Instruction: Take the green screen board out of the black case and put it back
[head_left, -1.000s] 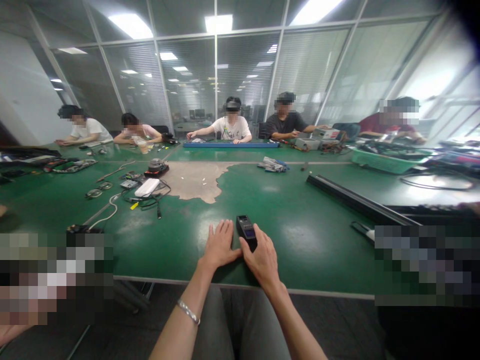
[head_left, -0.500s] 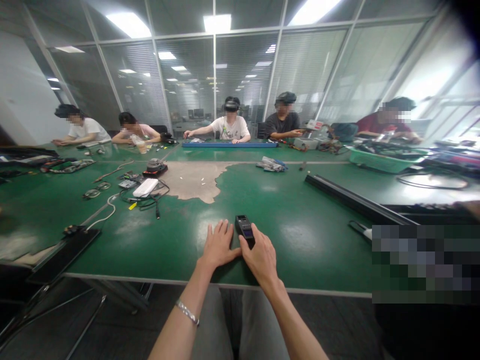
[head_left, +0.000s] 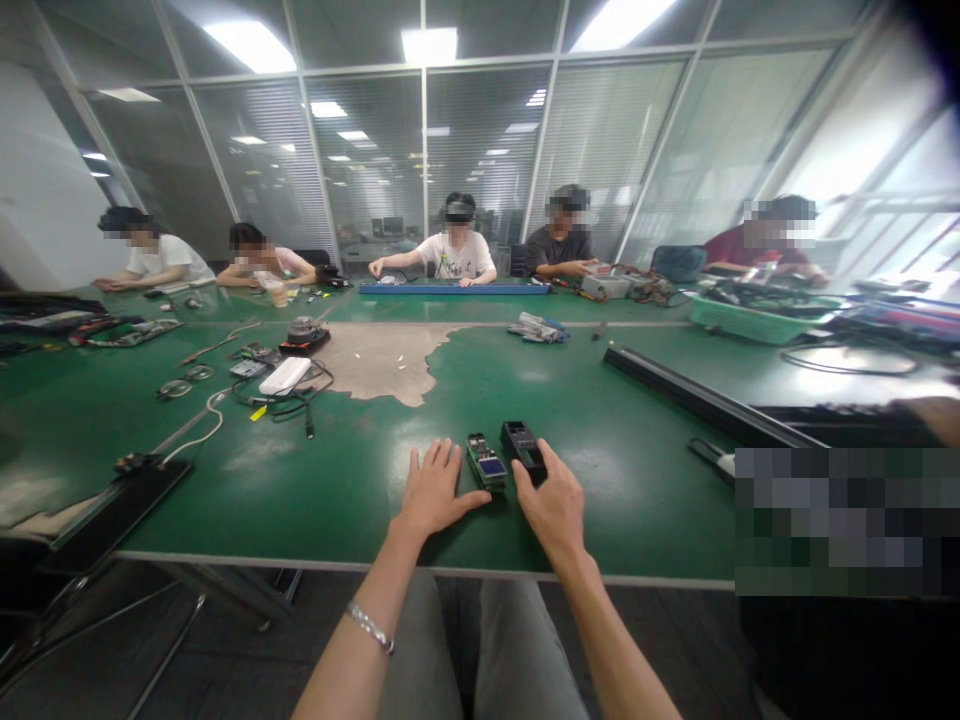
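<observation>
Case, black: shifted right since the earlier frame, clear of the board, which lies exposed. Right hand: thumb and fingers closed on the case's sides. Left hand: spread flat on the tabletop, holding nothing, thumb reaching the board's near end; contact cannot be told. Board: green, small screen, between both hands. Beyond: gloves, one bundle; white box, left; black bar, right; green basket, far right.
</observation>
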